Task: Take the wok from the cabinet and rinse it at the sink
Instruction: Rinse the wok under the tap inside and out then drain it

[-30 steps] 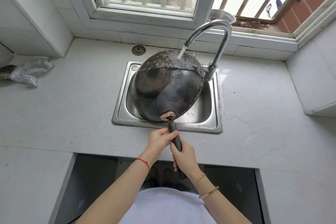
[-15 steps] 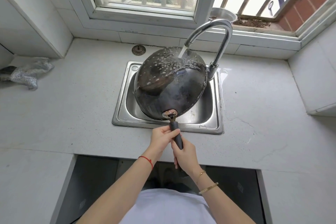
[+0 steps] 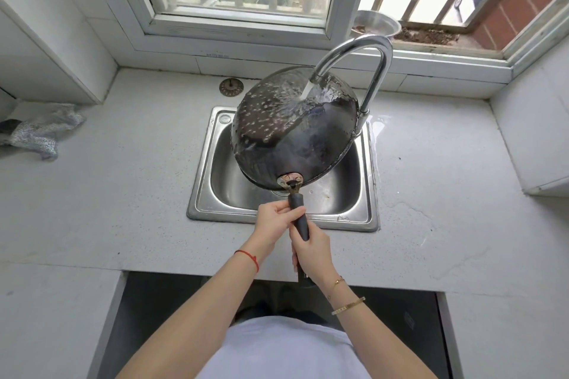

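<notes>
- We see two hands on one handle, nearer us than the sink: right hand wrapped round it, left hand pinching it.
- One wok tilts over the sink, bottom up, under one running faucet.
- Bare counter flanks the sink.

A dark, wet wok tilts bottom-up at frame centre over the steel sink, tap water striking its upper side.

1 wok, 1 sink, 1 faucet. 2 hands on handle: left hand, right hand. 1 drain strainer on counter, 1 crumpled cloth, 1 metal bowl on sill. 1 red wrist string, 2 gold bracelets.
</notes>
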Demonstrator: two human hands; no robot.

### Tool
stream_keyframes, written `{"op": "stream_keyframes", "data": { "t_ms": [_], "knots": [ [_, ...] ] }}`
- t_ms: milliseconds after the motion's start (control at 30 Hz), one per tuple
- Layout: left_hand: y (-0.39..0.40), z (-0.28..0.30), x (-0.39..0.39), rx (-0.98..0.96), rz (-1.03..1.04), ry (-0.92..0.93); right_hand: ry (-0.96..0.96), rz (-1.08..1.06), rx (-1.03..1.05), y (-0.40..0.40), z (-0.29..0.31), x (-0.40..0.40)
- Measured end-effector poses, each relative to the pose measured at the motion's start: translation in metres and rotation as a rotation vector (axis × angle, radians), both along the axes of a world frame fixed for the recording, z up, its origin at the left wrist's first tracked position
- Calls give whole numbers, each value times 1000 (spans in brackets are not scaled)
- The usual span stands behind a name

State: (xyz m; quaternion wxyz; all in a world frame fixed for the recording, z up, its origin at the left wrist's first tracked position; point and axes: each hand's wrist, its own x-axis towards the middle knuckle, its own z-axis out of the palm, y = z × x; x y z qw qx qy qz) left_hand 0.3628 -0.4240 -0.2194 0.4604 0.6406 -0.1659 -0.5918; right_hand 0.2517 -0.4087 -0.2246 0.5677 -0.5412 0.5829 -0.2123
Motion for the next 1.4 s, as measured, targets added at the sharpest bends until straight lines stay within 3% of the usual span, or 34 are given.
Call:
{"op": "stream_keyframes", "data": {
  "t_ms": [1400],
  "knots": [
    [17, 7, 22, -8, 6, 7, -12, -4, -39, 18, 17, 25]
  ]
}}
